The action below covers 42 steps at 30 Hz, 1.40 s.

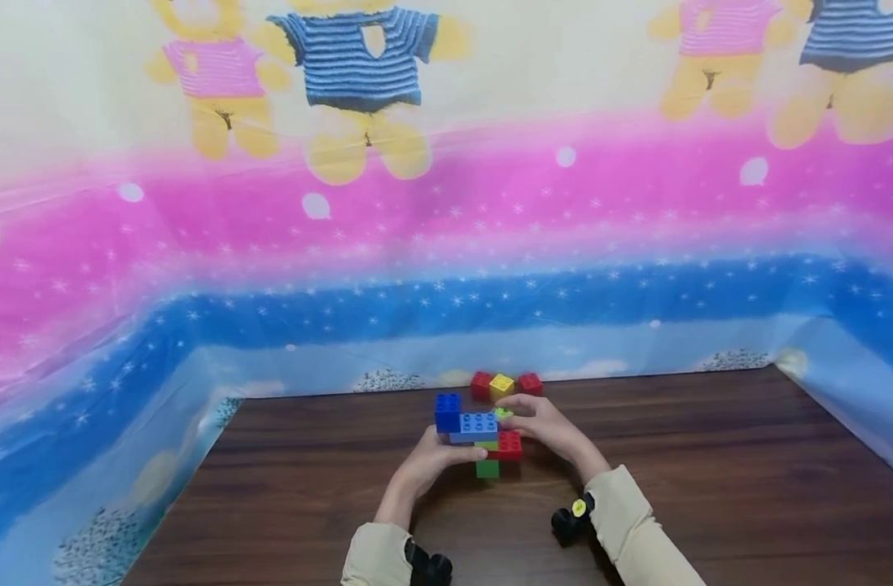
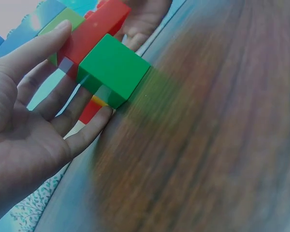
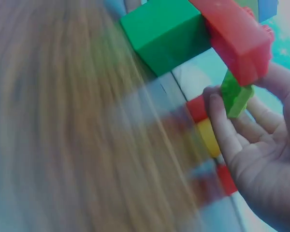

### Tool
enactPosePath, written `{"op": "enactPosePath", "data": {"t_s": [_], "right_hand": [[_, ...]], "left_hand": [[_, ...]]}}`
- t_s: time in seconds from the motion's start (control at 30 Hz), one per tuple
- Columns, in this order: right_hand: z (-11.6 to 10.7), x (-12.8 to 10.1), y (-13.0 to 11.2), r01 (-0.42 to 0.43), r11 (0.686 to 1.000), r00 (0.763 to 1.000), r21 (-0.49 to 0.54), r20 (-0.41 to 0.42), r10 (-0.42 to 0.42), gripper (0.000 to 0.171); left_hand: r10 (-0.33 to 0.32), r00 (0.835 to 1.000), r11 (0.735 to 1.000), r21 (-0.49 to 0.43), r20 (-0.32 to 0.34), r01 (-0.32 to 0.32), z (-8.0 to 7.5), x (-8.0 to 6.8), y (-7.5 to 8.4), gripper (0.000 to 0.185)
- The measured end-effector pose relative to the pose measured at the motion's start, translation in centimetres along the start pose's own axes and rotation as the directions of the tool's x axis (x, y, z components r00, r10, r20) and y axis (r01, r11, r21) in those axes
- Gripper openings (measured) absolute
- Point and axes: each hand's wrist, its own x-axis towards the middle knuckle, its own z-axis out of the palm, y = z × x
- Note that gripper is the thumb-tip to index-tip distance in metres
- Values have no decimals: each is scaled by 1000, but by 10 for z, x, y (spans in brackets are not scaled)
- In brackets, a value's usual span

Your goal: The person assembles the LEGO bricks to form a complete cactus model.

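Block stack: a small build of toy bricks (image 1: 481,435) was held just above the wooden table (image 1: 710,488), near its middle, between both hands. It had a green brick (image 1: 488,469) at the bottom, a red brick (image 1: 509,444) above it, a light blue studded plate (image 1: 474,426) and a darker blue brick (image 1: 448,411) on top.
Left hand: the left hand (image 1: 433,460) cupped the stack from the left, thumb along the red brick and fingers spread behind; a loose, wide hold on the stack, as the left wrist view showed.
Right hand: the right hand (image 1: 541,423) pinched a small lime-green piece (image 3: 236,96) against the end of the red brick, fingers curled narrowly round it.
Nearby: a red, yellow and red row of bricks (image 1: 506,384) sat on the table just behind the hands, well back by the wall covering (image 1: 446,244).
Risk: the overhanging blue part looked top-heavy; pressing the lime piece sideways could pop the red brick off the green one, or tip the stack out of the open left hand.
Risk cause: thin support from below and a one-sided push.
Writing: none could be read; the wall covering showed teddy bears and stars only.
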Motion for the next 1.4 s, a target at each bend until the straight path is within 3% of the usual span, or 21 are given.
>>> {"op": "enactPosePath", "data": {"t_s": [0.13,0.37,0.73,1.4], "right_hand": [[-6,-7,-10,23,1000,1000,-12,18,-23,51],[-13,-17,-27,45,997,999,-67,5,-45,42],[-12,-22,-28,120,987,993,-110,25,-118,34],[-17,-30,-20,71,997,994,-9,87,-70,41]], "left_hand": [[8,1000,1000,20,-30,-8,-1,0,0,62],[12,998,999,31,-63,-11,-2,1,-1,59],[4,992,999,39,-125,0,-2,3,0,57],[-1,992,1000,21,-123,3,5,5,-3,58]]}}
